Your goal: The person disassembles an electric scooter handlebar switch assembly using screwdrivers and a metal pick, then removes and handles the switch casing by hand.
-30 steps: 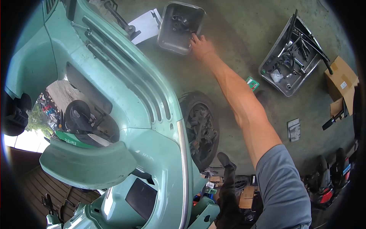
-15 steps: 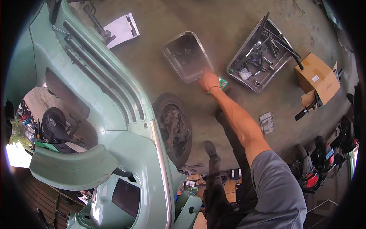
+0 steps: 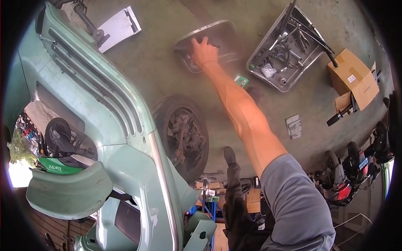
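My right hand (image 3: 204, 53) reaches over a shallow metal tray (image 3: 228, 29) on the floor, back of the hand up. Two of its fingers point apart toward the tray's far side; the others are partly hidden. Nothing shows in its grasp. Small dark parts lie in the tray, mostly covered by the hand. A green packet (image 3: 241, 80) sits on the floor just beside my forearm. To the right stands a larger metal tray (image 3: 286, 86) of tools, with sockets, wrenches and a clear plastic bag (image 3: 268, 70). My left hand is out of view.
A pale green scooter body (image 3: 121, 163) fills the left side, with a wheel (image 3: 184, 140) beside it. An open cardboard box (image 3: 351, 77) stands at right. A white box (image 3: 121, 29) lies upper left, a grey flat piece (image 3: 294, 126) on the floor, and motorbikes (image 3: 343, 175) lower right.
My right hand has moved from the smaller tray's near edge to over its inside, farther left and forward. That tray has turned and now lies more crosswise. The view has shifted slightly.
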The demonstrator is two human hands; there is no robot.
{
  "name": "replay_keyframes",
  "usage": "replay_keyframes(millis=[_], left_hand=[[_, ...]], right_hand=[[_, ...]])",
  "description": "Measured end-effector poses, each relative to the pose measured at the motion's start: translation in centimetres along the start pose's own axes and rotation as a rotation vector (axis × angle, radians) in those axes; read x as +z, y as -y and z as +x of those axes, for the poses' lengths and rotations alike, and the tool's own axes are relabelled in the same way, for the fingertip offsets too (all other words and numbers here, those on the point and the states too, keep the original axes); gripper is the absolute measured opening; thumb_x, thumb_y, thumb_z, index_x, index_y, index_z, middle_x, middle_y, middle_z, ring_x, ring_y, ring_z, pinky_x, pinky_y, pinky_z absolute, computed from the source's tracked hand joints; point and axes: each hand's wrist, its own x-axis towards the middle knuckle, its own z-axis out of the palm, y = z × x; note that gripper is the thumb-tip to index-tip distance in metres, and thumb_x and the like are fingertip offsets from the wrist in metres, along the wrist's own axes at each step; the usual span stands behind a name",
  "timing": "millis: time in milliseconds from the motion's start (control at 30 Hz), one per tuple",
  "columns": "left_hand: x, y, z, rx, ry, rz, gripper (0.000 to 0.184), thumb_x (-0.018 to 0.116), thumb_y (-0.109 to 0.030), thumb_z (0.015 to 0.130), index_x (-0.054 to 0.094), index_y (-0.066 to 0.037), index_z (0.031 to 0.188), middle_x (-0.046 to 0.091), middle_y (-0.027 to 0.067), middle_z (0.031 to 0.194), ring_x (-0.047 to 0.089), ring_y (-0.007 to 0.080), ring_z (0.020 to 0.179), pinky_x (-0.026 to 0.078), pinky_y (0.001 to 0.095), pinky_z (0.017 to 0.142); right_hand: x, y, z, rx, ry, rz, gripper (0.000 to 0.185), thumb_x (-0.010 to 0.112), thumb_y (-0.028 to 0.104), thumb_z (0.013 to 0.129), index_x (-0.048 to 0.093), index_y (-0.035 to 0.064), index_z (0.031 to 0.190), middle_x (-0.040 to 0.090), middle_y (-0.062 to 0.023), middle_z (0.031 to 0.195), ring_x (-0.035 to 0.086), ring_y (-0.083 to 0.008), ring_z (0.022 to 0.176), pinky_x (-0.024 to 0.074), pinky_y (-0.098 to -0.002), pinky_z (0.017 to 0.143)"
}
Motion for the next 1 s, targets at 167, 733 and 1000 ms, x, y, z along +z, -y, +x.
replay_keyframes(millis=[167, 733, 1000], left_hand=[[-0.4, 0.6, 0.0, -0.022, -0.006, 0.004, 0.038, 0.052, -0.021, 0.098, 0.059, 0.007, 0.123, 0.064, 0.0204, 0.12, 0.061, 0.0317, 0.111, 0.046, 0.0424, 0.099], [-0.2, -0.2, 2.1, 0.019, -0.004, 0.003, 0.036, 0.051, -0.018, 0.097, 0.059, 0.007, 0.122, 0.063, 0.0205, 0.12, 0.061, 0.0322, 0.112, 0.045, 0.0424, 0.1], [-1.2, -0.4, 3.5, 0.049, -0.022, -0.005, 0.035, 0.051, -0.016, 0.097, 0.06, 0.007, 0.122, 0.063, 0.0206, 0.12, 0.06, 0.0324, 0.112, 0.044, 0.0424, 0.1]], right_hand=[[-2.7, -1.7, -3.6, -0.212, 0.136, -0.023, 0.042, 0.07, 0.018, 0.08, 0.057, 0.0198, 0.119, 0.054, -0.0203, 0.114, 0.068, -0.0394, 0.087, 0.0574, -0.0467, 0.07], [-0.6, -0.9, 3.1, -0.408, 0.088, -0.183, 0.016, 0.055, 0.014, 0.091, 0.07, 0.0115, 0.097, 0.067, -0.0127, 0.101, 0.071, -0.0325, 0.089, 0.0574, -0.0429, 0.069], [1.0, -1.5, 3.3, -0.562, -0.043, -0.406, 0.014, 0.057, 0.013, 0.087, 0.07, 0.0108, 0.088, 0.068, -0.0088, 0.1, 0.061, -0.0223, 0.102, 0.0415, -0.0386, 0.095]])
